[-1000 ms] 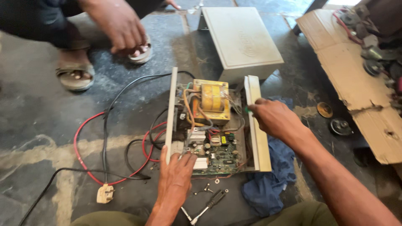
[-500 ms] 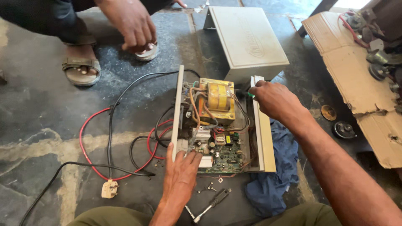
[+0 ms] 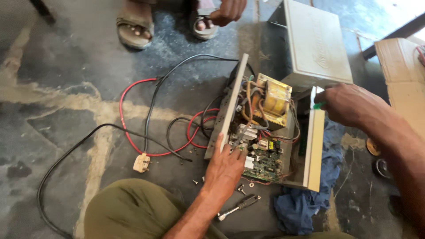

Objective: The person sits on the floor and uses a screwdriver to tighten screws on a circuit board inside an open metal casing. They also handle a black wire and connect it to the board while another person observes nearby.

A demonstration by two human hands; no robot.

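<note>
opened power unit (image 3: 265, 132) on floor between both hands: left hand (image 3: 226, 166) flat and open, bracing the circuit board edge; right hand (image 3: 343, 104) pinching a green-handled tool (image 3: 319, 105) at the side panel; best held steady, wires clear.
</note>
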